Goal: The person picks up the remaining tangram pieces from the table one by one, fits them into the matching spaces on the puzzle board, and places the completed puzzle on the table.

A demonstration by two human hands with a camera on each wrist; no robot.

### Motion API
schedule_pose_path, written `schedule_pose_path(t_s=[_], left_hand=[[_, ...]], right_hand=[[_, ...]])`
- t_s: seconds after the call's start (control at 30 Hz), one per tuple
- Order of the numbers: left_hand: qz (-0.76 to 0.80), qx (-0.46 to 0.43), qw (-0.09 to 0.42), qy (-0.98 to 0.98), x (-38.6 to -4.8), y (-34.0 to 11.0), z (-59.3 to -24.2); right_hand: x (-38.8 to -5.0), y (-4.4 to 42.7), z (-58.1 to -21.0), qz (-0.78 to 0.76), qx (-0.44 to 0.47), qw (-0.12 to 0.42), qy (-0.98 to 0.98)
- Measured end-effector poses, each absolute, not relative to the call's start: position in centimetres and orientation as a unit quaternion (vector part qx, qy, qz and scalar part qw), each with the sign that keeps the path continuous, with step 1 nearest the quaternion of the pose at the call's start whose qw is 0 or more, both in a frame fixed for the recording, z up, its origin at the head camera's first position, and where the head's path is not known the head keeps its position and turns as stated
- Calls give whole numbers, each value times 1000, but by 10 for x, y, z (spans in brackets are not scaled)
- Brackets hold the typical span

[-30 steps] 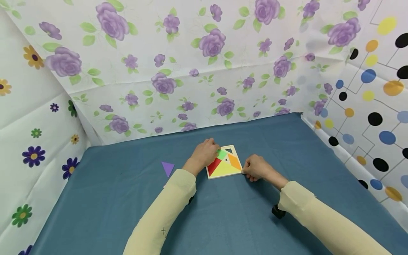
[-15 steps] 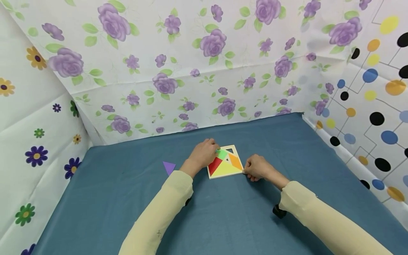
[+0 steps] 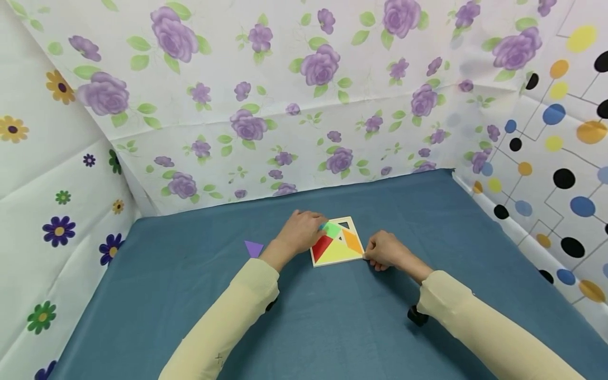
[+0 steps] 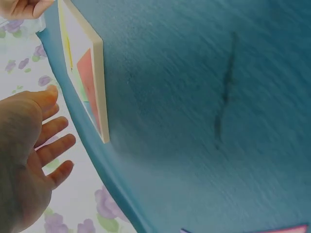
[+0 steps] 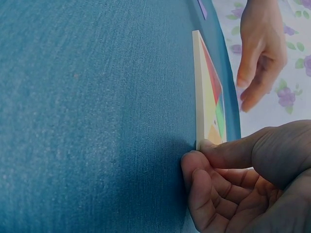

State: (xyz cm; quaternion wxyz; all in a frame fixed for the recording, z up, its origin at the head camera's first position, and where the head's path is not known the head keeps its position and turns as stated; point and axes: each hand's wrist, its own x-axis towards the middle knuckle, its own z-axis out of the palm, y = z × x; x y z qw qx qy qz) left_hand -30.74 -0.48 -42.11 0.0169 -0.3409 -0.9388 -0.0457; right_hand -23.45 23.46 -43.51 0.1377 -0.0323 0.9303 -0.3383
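A square tangram board [image 3: 339,262] with a pale frame lies flat on the blue cloth. In it are a red piece [image 3: 322,248], a yellow piece [image 3: 337,254], an orange piece [image 3: 352,241], a green piece [image 3: 332,230] and a partly hidden blue piece [image 3: 322,226]. A dark triangular gap shows at its far right corner. My left hand [image 4: 29,145] hovers off the board's left side, fingers loosely spread, holding nothing. My right hand [image 5: 233,189] pinches the near right corner of the board between thumb and curled fingers.
A purple triangle [image 3: 254,248] lies on the blue cloth [image 3: 190,295] left of the board, close to my left forearm. Flowered sheets [image 3: 214,158] hang behind and at the left; a dotted sheet [image 3: 546,174] borders the right.
My left hand has drawn slightly left from the board's far left corner, uncovering more of the blue piece. The right hand keeps its grip on the corner. The head view has shifted slightly.
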Motion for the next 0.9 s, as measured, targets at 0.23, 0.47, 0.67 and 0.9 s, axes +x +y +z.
schedule_pose_path(t_s=[0.23, 0.47, 0.67, 0.9], left_hand=[[-39, -340, 20, -939, -300, -23, -417], [-49, -335, 10, -941, -295, -45, -418], [-59, -334, 13, -941, -288, -65, -419], [-67, -335, 9, -940, -273, -85, -418]], right_hand=[[-235, 234, -434, -337, -31, 135, 931], [-234, 235, -432, -338, -40, 135, 931], [-235, 235, -433, -344, -31, 138, 928], [-235, 235, -434, -346, -27, 140, 927]])
